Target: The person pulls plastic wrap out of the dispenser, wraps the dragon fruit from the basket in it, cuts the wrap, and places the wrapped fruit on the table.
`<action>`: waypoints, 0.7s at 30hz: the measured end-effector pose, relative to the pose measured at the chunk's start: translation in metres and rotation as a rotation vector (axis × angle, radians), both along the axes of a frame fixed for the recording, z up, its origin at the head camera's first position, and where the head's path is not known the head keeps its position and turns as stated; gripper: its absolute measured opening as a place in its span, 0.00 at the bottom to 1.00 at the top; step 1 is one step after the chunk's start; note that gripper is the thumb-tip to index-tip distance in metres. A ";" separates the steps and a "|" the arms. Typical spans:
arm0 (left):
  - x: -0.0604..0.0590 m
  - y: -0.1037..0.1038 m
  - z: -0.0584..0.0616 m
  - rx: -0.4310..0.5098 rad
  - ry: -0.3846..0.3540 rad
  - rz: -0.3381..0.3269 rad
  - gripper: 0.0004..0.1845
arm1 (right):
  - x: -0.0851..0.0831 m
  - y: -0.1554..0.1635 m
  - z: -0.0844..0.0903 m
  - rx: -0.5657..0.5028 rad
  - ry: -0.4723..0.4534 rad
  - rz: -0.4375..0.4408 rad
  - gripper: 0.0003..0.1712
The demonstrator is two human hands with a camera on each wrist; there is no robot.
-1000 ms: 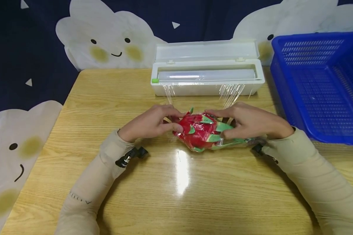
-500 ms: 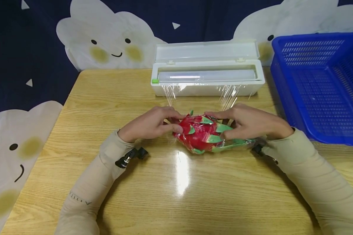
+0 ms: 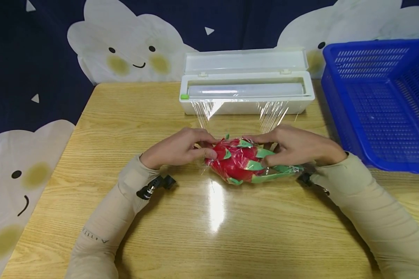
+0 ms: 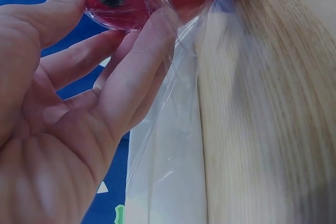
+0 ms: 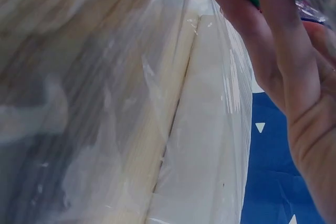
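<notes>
Head view: left hand (image 3: 181, 147) grips the rounded end of a red dragon fruit with green scales (image 3: 234, 164); right hand (image 3: 295, 145) holds its leafy end, thumb nearer the wearer. Fruit lies between the hands, over the wood-grain surface (image 3: 181, 232); whether it touches is unclear. Glossy clear plastic film (image 3: 273, 114) covers it and runs back, uncut, to an open white plastic dispenser box (image 3: 237, 108). Step in hand, judged: wrapping. Next move probably calls for rolling the fruit with the film held taut, both ends supported.
</notes>
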State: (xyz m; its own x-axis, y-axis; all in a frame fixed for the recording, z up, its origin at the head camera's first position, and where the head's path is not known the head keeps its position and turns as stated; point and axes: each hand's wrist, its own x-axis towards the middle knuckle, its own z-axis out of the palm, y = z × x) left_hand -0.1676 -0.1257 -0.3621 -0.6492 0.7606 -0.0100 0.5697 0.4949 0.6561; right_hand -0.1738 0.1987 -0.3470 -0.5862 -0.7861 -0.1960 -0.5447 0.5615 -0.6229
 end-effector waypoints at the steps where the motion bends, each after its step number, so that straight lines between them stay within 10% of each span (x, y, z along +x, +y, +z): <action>1: 0.000 0.000 0.000 -0.001 -0.003 -0.002 0.23 | 0.000 0.000 0.000 0.003 -0.003 -0.001 0.40; 21: 0.000 -0.002 0.000 0.005 -0.045 -0.047 0.19 | 0.000 0.000 0.001 0.030 -0.122 0.030 0.39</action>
